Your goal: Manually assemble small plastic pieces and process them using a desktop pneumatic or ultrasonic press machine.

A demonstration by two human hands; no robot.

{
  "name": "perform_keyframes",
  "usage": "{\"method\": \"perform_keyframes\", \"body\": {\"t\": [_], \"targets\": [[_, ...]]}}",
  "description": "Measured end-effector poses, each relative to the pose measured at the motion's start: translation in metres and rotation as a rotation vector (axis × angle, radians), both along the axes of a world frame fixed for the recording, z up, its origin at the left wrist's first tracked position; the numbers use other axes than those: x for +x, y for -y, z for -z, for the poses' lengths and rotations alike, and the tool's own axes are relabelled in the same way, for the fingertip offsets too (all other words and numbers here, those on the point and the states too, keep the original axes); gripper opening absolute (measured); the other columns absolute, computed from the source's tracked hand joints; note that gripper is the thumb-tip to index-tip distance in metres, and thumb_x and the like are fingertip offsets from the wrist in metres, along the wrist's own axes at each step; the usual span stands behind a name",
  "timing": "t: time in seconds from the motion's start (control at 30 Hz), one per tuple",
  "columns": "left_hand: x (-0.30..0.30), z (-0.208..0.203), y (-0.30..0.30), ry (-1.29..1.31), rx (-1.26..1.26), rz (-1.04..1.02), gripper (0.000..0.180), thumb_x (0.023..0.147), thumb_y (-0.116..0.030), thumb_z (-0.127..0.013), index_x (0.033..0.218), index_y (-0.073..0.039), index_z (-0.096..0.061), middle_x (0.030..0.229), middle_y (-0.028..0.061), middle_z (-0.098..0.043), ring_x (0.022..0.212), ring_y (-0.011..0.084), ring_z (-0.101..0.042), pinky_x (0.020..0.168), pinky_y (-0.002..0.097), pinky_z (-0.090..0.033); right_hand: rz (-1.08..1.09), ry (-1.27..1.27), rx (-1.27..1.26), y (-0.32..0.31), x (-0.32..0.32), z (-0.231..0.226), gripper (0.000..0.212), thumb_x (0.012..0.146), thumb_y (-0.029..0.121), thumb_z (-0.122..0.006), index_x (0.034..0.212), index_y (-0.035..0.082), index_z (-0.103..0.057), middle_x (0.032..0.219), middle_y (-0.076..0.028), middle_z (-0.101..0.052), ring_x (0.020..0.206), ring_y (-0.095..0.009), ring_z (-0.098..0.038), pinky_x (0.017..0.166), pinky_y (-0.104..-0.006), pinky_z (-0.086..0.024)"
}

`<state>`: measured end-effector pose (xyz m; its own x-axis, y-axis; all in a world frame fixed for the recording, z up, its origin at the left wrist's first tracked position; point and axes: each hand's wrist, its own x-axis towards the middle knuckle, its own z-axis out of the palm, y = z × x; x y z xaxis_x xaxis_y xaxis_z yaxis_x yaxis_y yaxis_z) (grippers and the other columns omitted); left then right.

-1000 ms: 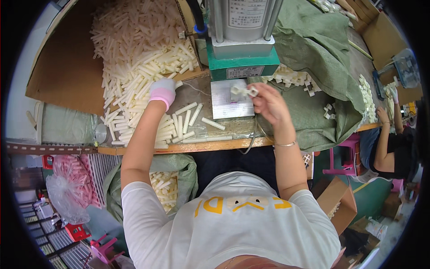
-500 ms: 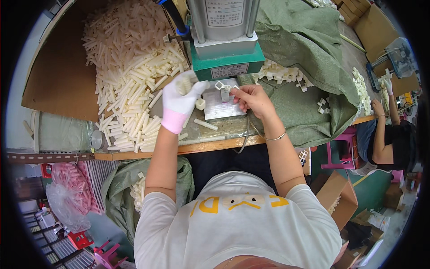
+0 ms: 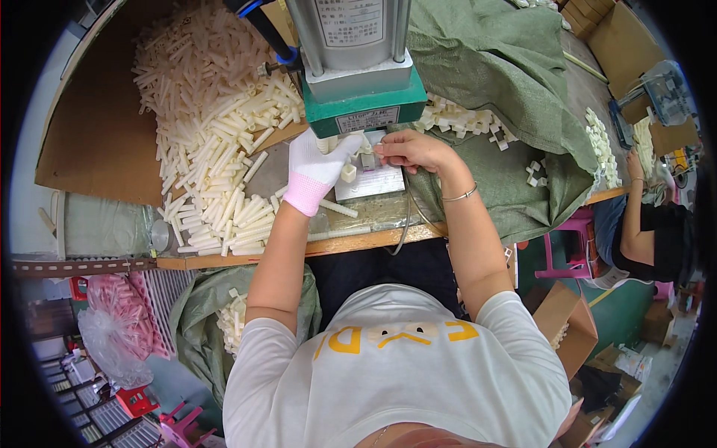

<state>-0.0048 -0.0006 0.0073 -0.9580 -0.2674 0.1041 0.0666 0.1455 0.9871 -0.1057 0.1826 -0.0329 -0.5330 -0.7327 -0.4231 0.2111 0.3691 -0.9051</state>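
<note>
My left hand point(image 3: 312, 166), in a white glove with a pink cuff, is closed round cream plastic tubes at the left side of a metal plate point(image 3: 381, 185). The square end of one white plastic piece point(image 3: 348, 173) sticks out below its thumb. That thumb reaches to a white plastic fitting point(image 3: 365, 143) on the small metal block point(image 3: 367, 160) of the plate, under the green press head point(image 3: 364, 108). My bare right hand point(image 3: 418, 151) pinches at the right side of this fitting; its fingertips partly hide what they hold.
A large heap of cream tubes point(image 3: 216, 149) lies at the left beside a cardboard box wall point(image 3: 97, 127). At the right, a green woven sack point(image 3: 500, 67) lies behind white square fittings point(image 3: 467, 122). Another person point(image 3: 642, 231) sits at the far right.
My left hand has moved right to the metal block, bringing its tubes along. My right hand stays at the block, now turned flatter. The view has shifted slightly.
</note>
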Motion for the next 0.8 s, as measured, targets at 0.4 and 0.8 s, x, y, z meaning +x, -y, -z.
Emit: {"method": "perform_keyframes", "body": {"t": [0.4,0.8], "targets": [[-0.004,0.017,0.004,-0.092,-0.662,0.053,0.022,0.081,-0.018,-0.072,0.096,-0.002,-0.070,0.082,0.0071,-0.071,0.072,0.0140,-0.065,0.064,0.0271,-0.049,0.405,-0.245,-0.022,-0.024,0.041,-0.029,0.034,0.091,0.036,-0.062,0.086,0.002,-0.066,0.061,0.000,-0.055,0.043,-0.007,-0.047,0.037,-0.0217,-0.034],[-0.001,0.019,-0.009,-0.049,-0.500,-0.071,0.025,0.078,-0.026,-0.072,0.092,-0.005,-0.069,0.083,0.0137,-0.069,0.079,0.0287,-0.067,0.072,0.0341,-0.051,0.442,-0.858,0.158,-0.109,0.075,0.049,0.029,0.072,-0.001,-0.069,0.099,0.010,-0.070,0.081,-0.008,-0.064,0.066,-0.016,-0.058,0.062,-0.0304,-0.048]]}}
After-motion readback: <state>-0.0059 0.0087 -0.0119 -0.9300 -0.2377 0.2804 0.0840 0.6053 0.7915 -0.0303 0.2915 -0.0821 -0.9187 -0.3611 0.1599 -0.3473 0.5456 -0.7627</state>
